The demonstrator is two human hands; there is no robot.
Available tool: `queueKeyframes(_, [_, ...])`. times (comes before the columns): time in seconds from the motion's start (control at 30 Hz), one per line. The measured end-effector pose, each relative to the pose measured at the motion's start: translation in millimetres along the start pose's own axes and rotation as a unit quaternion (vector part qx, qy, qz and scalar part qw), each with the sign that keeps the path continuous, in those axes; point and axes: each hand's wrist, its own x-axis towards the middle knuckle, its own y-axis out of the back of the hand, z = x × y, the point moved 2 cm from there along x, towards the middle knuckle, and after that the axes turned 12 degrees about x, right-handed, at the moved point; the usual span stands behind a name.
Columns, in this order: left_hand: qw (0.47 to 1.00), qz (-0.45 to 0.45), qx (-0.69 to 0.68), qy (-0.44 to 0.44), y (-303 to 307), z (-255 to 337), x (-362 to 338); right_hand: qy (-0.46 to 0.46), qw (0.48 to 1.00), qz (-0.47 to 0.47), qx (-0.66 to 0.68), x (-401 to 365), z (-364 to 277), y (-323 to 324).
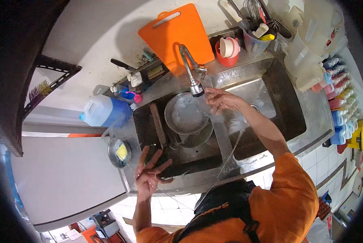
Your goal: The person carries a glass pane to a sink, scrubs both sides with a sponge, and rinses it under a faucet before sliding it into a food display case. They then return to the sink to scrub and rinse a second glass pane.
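Observation:
My right hand [222,100] is beside the spray head of the faucet [196,88], fingers apart and slightly bent, holding nothing that I can see. Water seems to fall from the spray head near its fingertips. Over the front left corner of the sink, my left hand [149,173] is spread wide and holds nothing. A round metal pan [186,115] with cloudy water sits in the left basin [189,167], on top of another round vessel that is partly hidden. Left of the basin, a small metal bowl [113,158] holds a yellow sponge [121,152].
An orange cutting board [185,30] leans on the wall behind the faucet. A jug of blue liquid [104,110] stands at the left. Behind the right basin [286,121] are red and pink cups [227,56] and a utensil container [254,42]. Several bottles [341,89] line the right.

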Motion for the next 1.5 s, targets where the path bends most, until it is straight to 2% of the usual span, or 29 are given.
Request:
queueKeyframes(0.07, [0.999,0.010,0.032,-0.032,-2.6,-3.1,-10.5,0.000,1.000,0.002,0.009,9.6,-5.4,-1.5])
queueKeyframes(0.13, [0.998,0.007,0.032,-0.048,-12.6,3.0,-16.6,-0.004,0.997,-0.082,0.005,18.3,-11.2,-9.6])
queueKeyframes(0.17, [0.998,0.016,-0.007,-0.061,-18.3,7.8,-19.0,-0.008,0.996,-0.087,0.001,21.4,-12.0,-13.4])
queueKeyframes(0.33, [0.987,0.051,-0.113,-0.102,-14.7,18.4,-42.5,-0.045,0.992,-0.047,-0.107,30.2,-30.1,-26.2])
queueKeyframes(0.37, [0.986,0.032,-0.123,-0.111,-11.9,19.8,-47.1,0.047,0.937,-0.060,-0.340,90.4,6.8,56.0])
queueKeyframes(0.4, [0.985,0.037,-0.123,-0.116,-9.1,21.3,-51.9,0.045,0.937,-0.067,-0.341,86.9,-0.1,58.1])
queueKeyframes(0.43, [0.985,0.042,-0.121,-0.117,-7.0,22.4,-57.9,0.216,0.830,0.047,-0.512,81.3,-18.2,54.4])
queueKeyframes(0.47, [0.985,0.048,-0.119,-0.119,-6.3,22.9,-64.1,0.374,0.655,0.156,-0.637,74.6,-32.1,44.6])
queueKeyframes(0.5, [0.983,0.055,-0.118,-0.129,-8.0,24.8,-68.4,0.379,0.656,0.145,-0.637,78.2,-31.9,46.2])
queueKeyframes(0.57, [0.986,0.071,-0.072,-0.134,-14.3,30.7,-74.4,0.244,0.595,0.180,-0.744,91.8,-25.4,58.9])
queueKeyframes(0.6, [0.984,0.079,-0.071,-0.146,-15.7,33.3,-79.1,0.252,0.594,0.168,-0.745,95.8,-21.8,55.9])
queueKeyframes(0.67, [0.983,0.101,-0.039,-0.147,-17.8,36.1,-86.3,0.259,0.564,0.256,-0.741,105.4,-24.3,53.1])
queueKeyframes(0.73, [0.979,0.126,-0.028,-0.159,-24.9,41.6,-94.6,0.219,0.466,0.248,-0.820,135.7,-8.8,97.6])
queueKeyframes(0.77, [0.978,0.141,-0.018,-0.153,-27.2,42.4,-99.2,0.228,0.466,0.236,-0.822,133.8,-12.4,95.4])
queueKeyframes(0.83, [0.974,0.151,-0.018,-0.167,-26.7,40.7,-108.9,0.286,0.421,0.213,-0.834,120.5,-22.8,88.6])
queueKeyframes(0.87, [0.974,0.151,-0.019,-0.168,-25.4,40.5,-111.9,0.293,0.419,0.205,-0.835,123.0,-31.2,91.6])
queueKeyframes(0.93, [0.971,0.160,-0.013,-0.176,-24.7,39.2,-119.1,0.208,0.605,0.215,-0.738,127.3,-45.6,94.2])
queueKeyframes(0.97, [0.971,0.163,-0.004,-0.176,-23.4,39.4,-122.0,0.330,0.661,0.196,-0.645,123.5,-48.6,89.2])
queueKeyframes(1.0, [0.967,0.171,-0.008,-0.187,-21.9,40.6,-125.4,0.333,0.659,0.182,-0.649,118.3,-52.3,74.7])
queueKeyframes(1.07, [0.964,0.208,0.029,-0.165,-23.1,39.8,-133.7,0.258,0.748,0.265,-0.551,104.0,-59.0,46.1])
queueKeyframes(1.1, [0.961,0.225,0.051,-0.153,-27.7,43.2,-136.2,0.254,0.749,0.238,-0.564,92.0,-52.1,33.9])
queueKeyframes(1.13, [0.958,0.240,0.049,-0.148,-31.4,46.9,-139.4,0.122,0.834,0.189,-0.505,79.8,-35.7,26.1])
queueKeyframes(1.17, [0.958,0.241,0.054,-0.148,-29.0,47.0,-144.1,-0.018,0.890,0.138,-0.434,69.3,-14.1,20.2])
queueKeyframes(1.2, [0.957,0.242,0.061,-0.146,-27.2,47.6,-149.1,-0.091,0.966,0.028,-0.242,60.1,15.8,7.7])
queueKeyframes(1.23, [0.957,0.243,0.080,-0.134,-25.7,52.5,-148.8,-0.169,0.975,0.029,-0.143,33.2,25.1,-60.5])
queueKeyframes(1.3, [0.964,0.233,0.059,-0.112,-26.8,54.0,-156.7,-0.206,0.979,-0.010,-0.013,10.5,54.4,-136.9])
queueKeyframes(1.37, [0.968,0.222,0.055,-0.102,-25.0,53.2,-162.5,-0.179,0.973,0.016,-0.144,7.5,65.9,-166.5])
queueKeyframes(1.43, [0.971,0.216,0.058,-0.083,-28.1,51.5,-170.5,-0.180,0.965,0.041,-0.186,18.3,102.7,-138.6])
queueKeyframes(1.5, [0.972,0.213,0.072,-0.071,-24.5,51.6,-180.5,-0.119,0.972,0.110,-0.172,4.9,117.0,-143.1])
